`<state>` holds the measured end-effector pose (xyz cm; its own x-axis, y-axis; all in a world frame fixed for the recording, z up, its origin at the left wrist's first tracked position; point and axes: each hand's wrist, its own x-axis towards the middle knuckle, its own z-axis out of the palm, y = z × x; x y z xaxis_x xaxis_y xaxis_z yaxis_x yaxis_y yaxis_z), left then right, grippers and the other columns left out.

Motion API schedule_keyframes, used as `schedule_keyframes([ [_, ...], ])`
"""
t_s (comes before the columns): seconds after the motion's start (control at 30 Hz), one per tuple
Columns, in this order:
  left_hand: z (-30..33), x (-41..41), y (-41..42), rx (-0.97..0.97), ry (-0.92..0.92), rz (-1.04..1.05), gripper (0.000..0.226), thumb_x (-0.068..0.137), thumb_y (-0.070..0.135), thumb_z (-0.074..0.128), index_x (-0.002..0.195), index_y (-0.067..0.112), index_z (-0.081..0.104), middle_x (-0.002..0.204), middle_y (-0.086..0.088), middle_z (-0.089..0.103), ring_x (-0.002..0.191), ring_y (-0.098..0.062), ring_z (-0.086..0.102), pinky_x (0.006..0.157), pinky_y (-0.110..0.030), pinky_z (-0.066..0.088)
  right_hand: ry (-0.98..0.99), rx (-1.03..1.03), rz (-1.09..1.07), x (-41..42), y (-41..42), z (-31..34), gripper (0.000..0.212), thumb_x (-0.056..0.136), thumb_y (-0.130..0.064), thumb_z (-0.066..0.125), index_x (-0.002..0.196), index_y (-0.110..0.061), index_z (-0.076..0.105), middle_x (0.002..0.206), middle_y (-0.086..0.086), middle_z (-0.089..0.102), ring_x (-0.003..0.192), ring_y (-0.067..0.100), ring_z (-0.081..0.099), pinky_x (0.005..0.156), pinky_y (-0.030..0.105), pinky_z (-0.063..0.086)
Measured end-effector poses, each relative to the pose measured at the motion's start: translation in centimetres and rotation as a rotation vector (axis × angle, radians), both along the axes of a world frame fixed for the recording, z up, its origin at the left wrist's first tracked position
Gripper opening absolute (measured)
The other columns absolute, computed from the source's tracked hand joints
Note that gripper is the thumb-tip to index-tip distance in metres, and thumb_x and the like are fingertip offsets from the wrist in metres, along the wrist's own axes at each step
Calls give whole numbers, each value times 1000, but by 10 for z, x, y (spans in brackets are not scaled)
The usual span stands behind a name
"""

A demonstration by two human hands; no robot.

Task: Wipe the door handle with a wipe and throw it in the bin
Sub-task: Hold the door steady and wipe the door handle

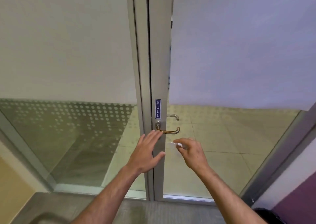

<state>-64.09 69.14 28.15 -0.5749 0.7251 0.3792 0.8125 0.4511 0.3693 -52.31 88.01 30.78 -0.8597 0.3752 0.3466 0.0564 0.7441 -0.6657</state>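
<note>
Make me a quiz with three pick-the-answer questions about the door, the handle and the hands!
1. Where is the PULL sign?
A. just above the door handle
B. on the floor
C. below the handle

2. What colour is the sign?
A. red
B. blue with white letters
C. green

3. What is the right hand doing?
A. lying flat on the glass
B. hanging empty
C. pinching a white wipe

Answers: 1 A, the sign sits on the door frame over the brass lever. 2 B, white letters on blue. 3 C, its fingers pinch the wipe just below the handle, while the left hand is spread open.
</note>
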Motion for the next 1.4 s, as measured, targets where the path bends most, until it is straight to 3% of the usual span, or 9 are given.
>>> schedule_keyframes([
  [0.17,-15,-98,20,-97,14,-79,84,94,54,55,164,26,19,171,7,19,157,-7,6,129,-40,4,-48,17,-76,-96,6,-30,21,85,-3,71,100,-16,78,95,6,76,85,18,69,72,26,51],
  [0.37,-20,-182,44,-308,89,-256,90,96,50,57,165,16,12,173,-3,11,159,-16,2,129,-44,9,-85,116,-121,-188,22,-53,15,85,-1,69,96,-11,71,91,7,64,80,23,60,68,40,52],
  [0.67,15,-242,83,-343,668,-471,87,87,36,57,162,7,25,171,-13,17,159,-27,6,129,-42,-3,-134,378,-181,-241,28,-78,27,74,-6,76,99,-11,67,96,8,66,76,29,52,61,37,36],
  [0.8,59,-265,116,-353,938,-572,77,94,37,48,161,5,27,171,-15,15,159,-29,7,129,-47,3,-186,395,-89,-244,22,-89,29,72,1,76,99,-7,70,92,13,67,79,31,57,58,38,46],
  [0.9,81,-273,137,-431,1090,-567,72,96,36,38,161,5,26,172,-14,13,159,-30,8,128,-49,3,-219,405,-36,-242,18,-100,22,85,-20,72,105,-11,71,107,10,68,92,28,62,68,36,54],
  [1.0,88,-274,148,-450,1129,-551,66,100,34,32,160,5,27,172,-15,12,159,-31,9,128,-51,6,-205,410,-47,-240,15,-109,33,93,-39,58,104,-10,70,105,7,65,85,22,63,68,35,55],
  [1.17,81,-274,151,-450,1203,-517,61,101,32,28,157,10,33,172,-15,12,159,-32,11,126,-52,4,-257,404,-109,-248,11,-109,13,87,-10,69,94,-1,63,98,11,59,71,28,58,49,36,48],
  [1.27,81,-274,153,-448,1208,-513,58,101,30,25,154,12,37,172,-15,11,158,-32,11,126,-52,1,-249,428,-46,-237,19,-114,24,78,-4,76,98,-3,63,96,10,59,68,28,58,44,34,41],
  [1.4,80,-274,154,-445,1203,-513,53,102,29,30,151,11,39,172,-16,9,159,-33,9,127,-54,4,-212,537,110,-215,46,-117,38,72,3,76,107,-9,63,100,9,64,80,26,62,54,35,50],
])
